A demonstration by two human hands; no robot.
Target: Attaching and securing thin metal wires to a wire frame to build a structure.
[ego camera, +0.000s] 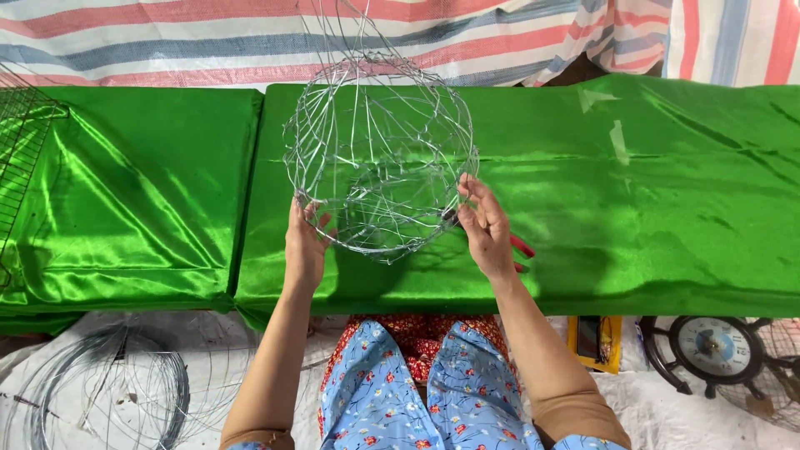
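Note:
A round cage of thin silver wire (379,154) stands over the green satin-covered table (650,225), with loose wire ends rising from its top. My left hand (304,242) grips its lower left rim. My right hand (485,223) holds the lower right rim, fingers curled on the wire. A red-handled tool (522,247) lies on the cloth just behind my right hand, mostly hidden.
A dark wire grid (21,158) leans at the far left. Coils of wire (108,387) lie on the white floor sheet at lower left. A yellow box (594,342) and a wheel-shaped clock (715,350) sit at lower right. A striped tarp (208,37) hangs behind.

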